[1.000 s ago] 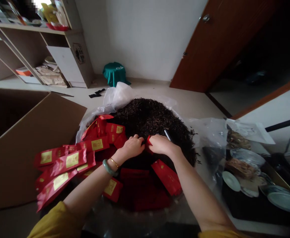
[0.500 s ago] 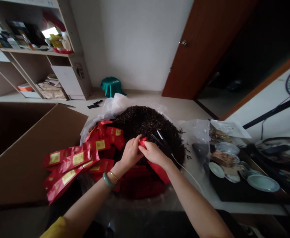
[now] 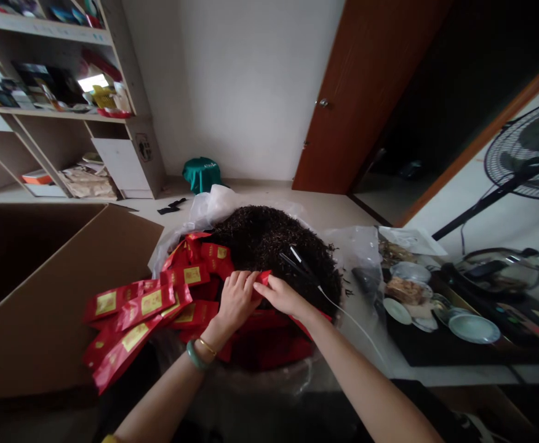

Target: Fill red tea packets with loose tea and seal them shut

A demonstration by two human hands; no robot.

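Observation:
A small red packet (image 3: 264, 276) is pinched between my two hands, most of it covered by the fingers. My left hand (image 3: 236, 303), with bangles at its wrist, is closed on the packet from the left. Thumb and fingers of my right hand (image 3: 284, 296) close on its top from the right. Beyond them lies a heap of dark dried leaves (image 3: 263, 231) in a clear plastic bag (image 3: 219, 200). A black tong-like tool (image 3: 301, 266) with a white cord rests on the leaves. Red packets with gold labels (image 3: 152, 301) pile up at the left; more red packets (image 3: 269, 347) lie below my hands.
An open cardboard box (image 3: 71, 295) stands at the left. On the right, a dark tray (image 3: 421, 351) holds bowls and a dish (image 3: 474, 328), with a fan (image 3: 528, 151) behind. A green-covered bin (image 3: 201, 174) sits by the wall. Shelves (image 3: 131, 141) stand far left.
The head view has tilted and shifted, so more of the shelves and fan shows. My hands remain together on the red packet, with the left fingers now lying more across it.

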